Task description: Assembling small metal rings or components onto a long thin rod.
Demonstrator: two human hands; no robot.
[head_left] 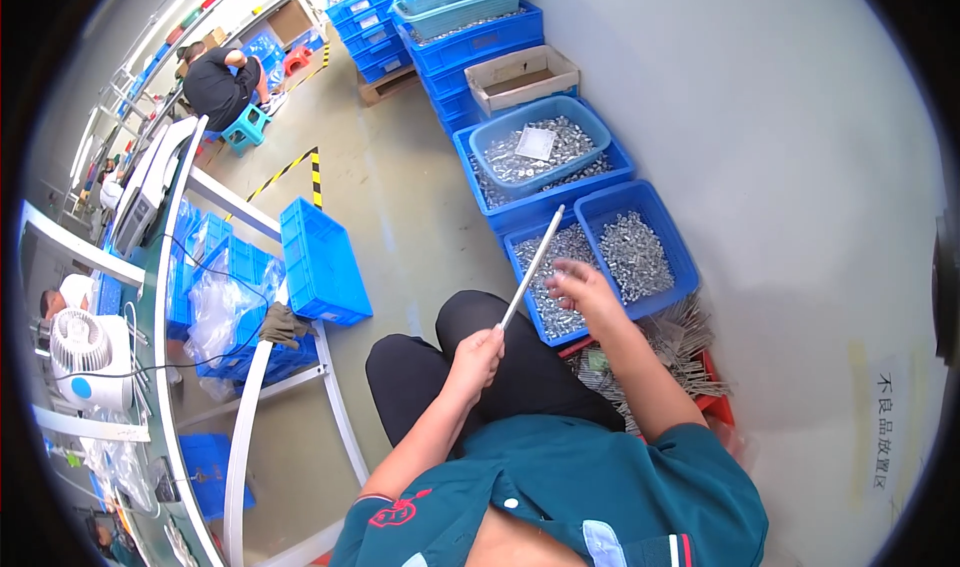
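My left hand (478, 359) is closed around the lower end of a long, thin, pale metal rod (532, 267), which slants up and away to the right. Just right of the rod, my right hand (580, 291) hovers over a blue bin (545, 334) of small shiny metal parts. Its fingers are bent and blurred, so whether they hold a small piece cannot be made out. Beside that bin, a second blue bin (690, 275) contains small silvery metal fittings (635, 257). Many thin metal rods (675, 352) lie in a red container (716, 407) by my right forearm.
Beyond the bins, a light-blue basket (480, 150) of metal parts rests on a larger blue crate (622, 172). Stacked crates (480, 42) line the wall. Left are an empty blue crate (325, 262), a white-framed workbench (250, 437) and a fan (90, 357). Another person (215, 87) sits farther back.
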